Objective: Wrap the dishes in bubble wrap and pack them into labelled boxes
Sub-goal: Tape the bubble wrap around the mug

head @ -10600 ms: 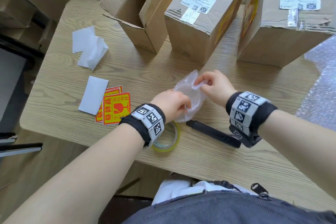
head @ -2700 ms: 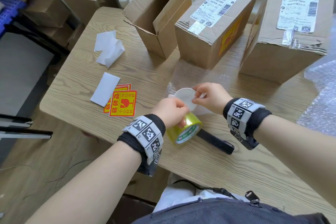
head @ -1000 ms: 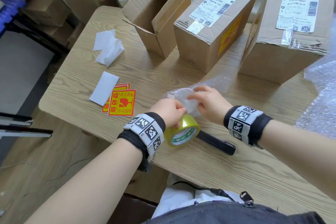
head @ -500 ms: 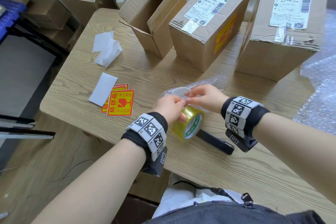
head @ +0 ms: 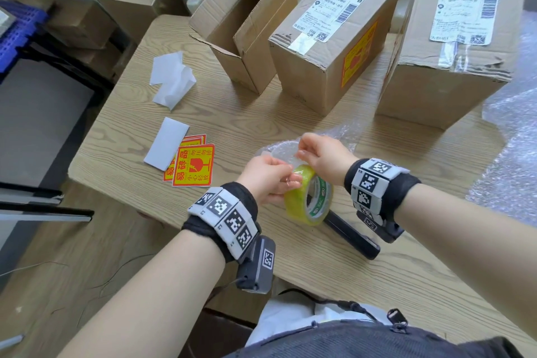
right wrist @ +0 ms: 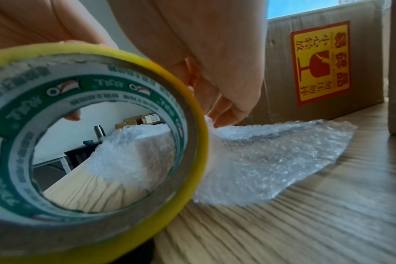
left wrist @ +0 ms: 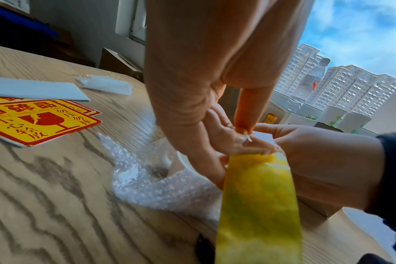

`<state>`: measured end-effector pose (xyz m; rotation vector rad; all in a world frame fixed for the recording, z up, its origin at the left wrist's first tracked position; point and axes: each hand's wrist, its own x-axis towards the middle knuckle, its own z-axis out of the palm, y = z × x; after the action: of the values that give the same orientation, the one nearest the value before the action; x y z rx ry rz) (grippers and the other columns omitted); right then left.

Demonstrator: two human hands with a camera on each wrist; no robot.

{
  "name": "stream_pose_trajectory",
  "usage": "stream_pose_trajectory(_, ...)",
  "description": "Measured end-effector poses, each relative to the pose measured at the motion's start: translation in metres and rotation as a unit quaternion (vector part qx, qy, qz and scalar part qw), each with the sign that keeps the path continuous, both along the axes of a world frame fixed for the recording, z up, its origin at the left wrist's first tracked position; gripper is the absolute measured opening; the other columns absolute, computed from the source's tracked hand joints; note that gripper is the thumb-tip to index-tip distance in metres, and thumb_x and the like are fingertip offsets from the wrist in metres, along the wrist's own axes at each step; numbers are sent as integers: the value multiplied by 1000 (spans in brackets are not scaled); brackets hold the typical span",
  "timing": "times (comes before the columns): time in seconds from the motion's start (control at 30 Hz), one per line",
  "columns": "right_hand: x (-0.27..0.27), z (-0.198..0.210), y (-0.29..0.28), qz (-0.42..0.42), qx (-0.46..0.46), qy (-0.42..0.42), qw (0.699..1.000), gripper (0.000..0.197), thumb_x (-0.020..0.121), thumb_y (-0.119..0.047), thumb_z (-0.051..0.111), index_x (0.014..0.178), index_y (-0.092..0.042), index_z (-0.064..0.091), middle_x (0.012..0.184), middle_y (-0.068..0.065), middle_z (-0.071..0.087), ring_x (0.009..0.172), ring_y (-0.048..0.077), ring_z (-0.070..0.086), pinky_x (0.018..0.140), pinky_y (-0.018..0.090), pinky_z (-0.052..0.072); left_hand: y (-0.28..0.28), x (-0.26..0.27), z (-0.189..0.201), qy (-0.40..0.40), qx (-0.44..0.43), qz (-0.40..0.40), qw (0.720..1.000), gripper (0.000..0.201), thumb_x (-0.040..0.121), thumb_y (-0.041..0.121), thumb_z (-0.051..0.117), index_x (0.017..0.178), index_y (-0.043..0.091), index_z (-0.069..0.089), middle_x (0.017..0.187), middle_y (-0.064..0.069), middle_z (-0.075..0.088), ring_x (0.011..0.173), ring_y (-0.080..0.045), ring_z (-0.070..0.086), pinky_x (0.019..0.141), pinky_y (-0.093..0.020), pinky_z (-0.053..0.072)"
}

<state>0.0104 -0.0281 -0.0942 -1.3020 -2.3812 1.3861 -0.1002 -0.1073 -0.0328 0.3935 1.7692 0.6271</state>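
A small white dish in loose bubble wrap (head: 277,151) lies on the wooden table (head: 261,113) just behind my hands. My left hand (head: 286,182) grips a yellow tape roll (head: 308,197), held on edge above the table's near side. My right hand (head: 300,154) pinches the tape's free end at the top of the roll. In the left wrist view the roll (left wrist: 258,205) fills the lower right, with the wrapped dish (left wrist: 161,187) behind it. The right wrist view looks through the roll's core (right wrist: 90,142) at the bubble wrap (right wrist: 260,160).
An open cardboard box (head: 244,29) and two sealed boxes (head: 334,38) (head: 453,38) stand along the back. Red-and-yellow fragile stickers (head: 193,166) and white backing papers (head: 167,142) lie at the left. A black tool (head: 351,232) lies under my right wrist. A bubble wrap sheet (head: 511,154) spreads at the right.
The tape roll has tipped from slanting to standing on edge in my left hand. My right hand left the wrapped dish and took the tape end.
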Motion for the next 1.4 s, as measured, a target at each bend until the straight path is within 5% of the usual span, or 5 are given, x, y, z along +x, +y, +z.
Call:
stream_pose_trajectory(0.2, 0, 5, -1, 4, -5, -1, 1000, 8, 97, -24, 48, 94, -18, 50, 86, 1, 56, 81, 21, 51, 73, 31, 41, 1, 0, 9, 20, -14, -61, 998, 9, 93, 7, 54, 85, 11, 54, 74, -1, 66, 51, 0, 62, 51, -18, 53)
stream_pose_trajectory(0.6, -5, 7, -4, 27, 26, -47, 998, 13, 99, -30, 38, 89, -22, 41, 74, -2, 57, 77, 26, 50, 67, 33, 41, 9, 4, 17, 248, -55, -267, 930, 27, 79, 21, 64, 53, 21, 56, 80, -6, 74, 87, -24, 69, 81, -39, 56)
stream_pose_trajectory(1.0, -4, 6, 1, 16, -43, 3, 999, 13, 99, -26, 43, 89, -18, 46, 92, 0, 70, 78, 15, 53, 64, 27, 36, -9, -3, -10, 125, -70, -151, 978, 20, 93, 8, 48, 79, 19, 57, 73, -1, 67, 74, -19, 65, 79, -41, 58)
stream_pose_trajectory(1.2, 2, 0, 2, 28, -118, 17, 993, 31, 88, -39, 62, 110, -16, 63, 100, -2, 68, 96, 12, 60, 88, 27, 46, -11, -4, -18, 103, -34, -110, 988, 24, 95, 8, 48, 77, 20, 58, 75, -2, 63, 62, -14, 65, 71, -34, 57)
stream_pose_trajectory(1.4, 3, -1, -1, 34, -75, 3, 997, 9, 84, -23, 68, 82, -15, 69, 88, 4, 70, 86, 17, 61, 85, 35, 49, -11, -4, -18, 84, -25, -85, 993, 20, 97, 10, 48, 81, 18, 57, 74, -2, 65, 64, -14, 65, 78, -37, 56)
